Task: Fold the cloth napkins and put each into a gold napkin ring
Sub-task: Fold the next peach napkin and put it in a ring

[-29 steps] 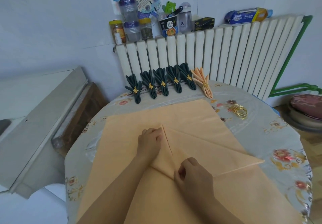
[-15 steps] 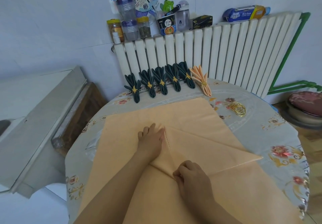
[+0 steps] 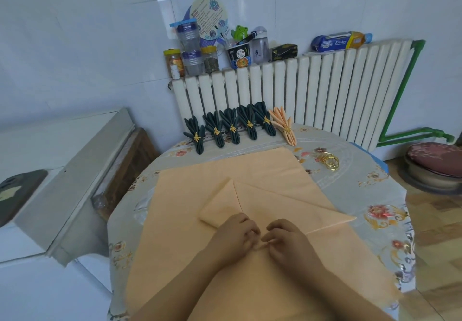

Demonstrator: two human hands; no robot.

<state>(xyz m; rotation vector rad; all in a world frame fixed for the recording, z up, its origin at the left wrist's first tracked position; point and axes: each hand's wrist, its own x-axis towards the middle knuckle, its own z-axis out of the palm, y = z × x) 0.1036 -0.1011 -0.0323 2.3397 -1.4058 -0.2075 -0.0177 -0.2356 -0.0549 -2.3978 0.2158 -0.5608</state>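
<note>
Both hands, left hand (image 3: 235,233) and right hand (image 3: 287,242), pinch the near corner of the folded orange napkin (image 3: 275,203), which lies on other orange cloths on the desk (image 3: 362,188). Gold rings (image 3: 329,162) sit apart to the right.

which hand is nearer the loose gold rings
Right. The right hand lies on the peach napkin, below the gold rings; the left hand is beside it, farther left.

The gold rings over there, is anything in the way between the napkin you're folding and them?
Nothing visible blocks the way. The gold rings lie on bare tablecloth, beyond the folded peach napkin that both hands, left hand and right hand, pinch.
</note>
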